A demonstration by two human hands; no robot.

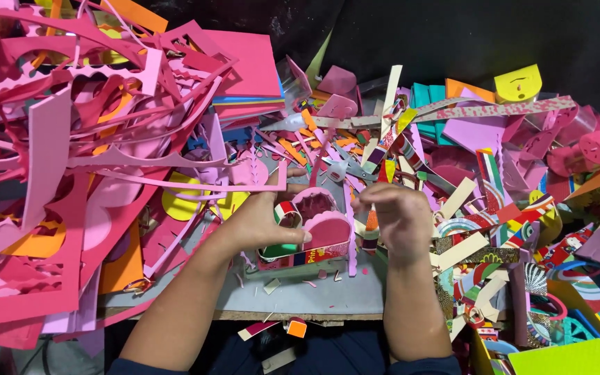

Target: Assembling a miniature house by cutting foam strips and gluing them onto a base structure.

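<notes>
Between the hands, left hand [262,226] grips pink box [317,232], right hand [401,215] pinches strip [371,221]; keep box steady, strip aligned.

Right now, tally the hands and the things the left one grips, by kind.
hands: 2, left hand and right hand
pink arched pieces: 2
striped paper ring: 1
Total: 5
</notes>
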